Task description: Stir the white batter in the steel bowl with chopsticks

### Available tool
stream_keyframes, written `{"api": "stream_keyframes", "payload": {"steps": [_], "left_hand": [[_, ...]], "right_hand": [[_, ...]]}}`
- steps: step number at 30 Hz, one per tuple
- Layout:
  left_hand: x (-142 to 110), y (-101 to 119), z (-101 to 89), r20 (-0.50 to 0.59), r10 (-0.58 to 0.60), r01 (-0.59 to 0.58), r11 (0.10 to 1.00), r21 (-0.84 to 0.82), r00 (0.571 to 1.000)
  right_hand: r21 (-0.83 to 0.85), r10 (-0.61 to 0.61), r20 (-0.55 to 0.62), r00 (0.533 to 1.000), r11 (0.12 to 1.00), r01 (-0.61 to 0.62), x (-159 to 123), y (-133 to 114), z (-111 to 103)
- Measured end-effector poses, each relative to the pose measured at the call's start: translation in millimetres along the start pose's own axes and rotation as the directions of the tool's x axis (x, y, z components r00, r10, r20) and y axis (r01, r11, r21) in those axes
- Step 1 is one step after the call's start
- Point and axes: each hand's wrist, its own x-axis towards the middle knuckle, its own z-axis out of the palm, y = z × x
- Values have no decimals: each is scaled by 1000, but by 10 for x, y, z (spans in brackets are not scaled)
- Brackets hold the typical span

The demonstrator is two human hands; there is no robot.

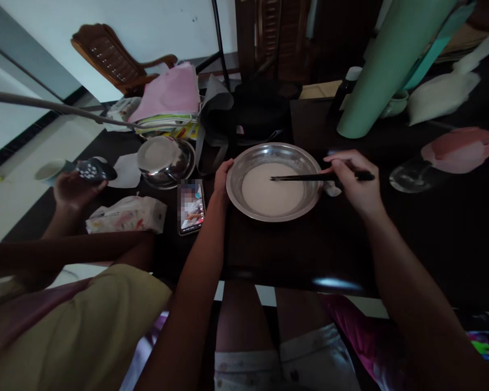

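A wide metal bowl (309,203) stands on the dark table in front of me, holding a pale, milky liquid (264,193). My left hand (223,178) grips the bowl's left rim. Dark chopsticks (301,177) lie across the bowl from the right, held in my right hand (356,176), whose fingers are closed round them. Their tips are over or in the liquid near the middle; I cannot tell whether they dip in. A small whitish crumpled thing (332,188) lies by the bowl's right side, partly under my right hand.
A phone (191,209), a second metal bowl (183,157) and a tissue pack (134,214) lie to the left. A person's hand (75,190) there holds a dark patterned object (95,170). A green cylinder (385,81) and a pink-topped clear container (456,149) are at right.
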Motion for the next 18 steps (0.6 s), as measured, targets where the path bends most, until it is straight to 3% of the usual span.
{"api": "stream_keyframes", "payload": {"steps": [3,5,6,8,10,11,12,13,15,18], "left_hand": [[-67,70,-8,-32,63,-62,997,36,997],[-219,125,28,-96,285,-268,951,155,954],[-340,140,71,-107,460,-423,869,257,881],[-669,113,224,-1,769,-688,573,445,640],[-1074,-26,466,244,868,-819,265,509,433],[-1281,-143,610,361,867,-856,131,500,343],[-1476,-289,761,459,843,-878,32,477,280],[-1652,-458,910,549,797,-893,-29,450,251],[-1926,-832,1178,672,696,-906,-75,417,252],[-2156,-1347,1458,771,531,-886,-77,457,352]], "right_hand": [[34,20,-124,992,999,-16,49,20,-97],[63,47,-128,991,997,-39,57,17,-110],[73,60,-103,993,996,-52,51,13,-95],[79,75,-15,997,994,-74,21,-1,-29],[63,56,82,995,996,-61,-19,-20,59],[54,36,104,994,998,-41,-39,-30,98],[40,23,121,992,999,-28,-54,-38,128],[27,21,136,990,999,-25,-65,-44,147],[9,28,128,991,1000,-29,-68,-42,144],[26,58,40,998,998,-59,-27,-10,60]]}}
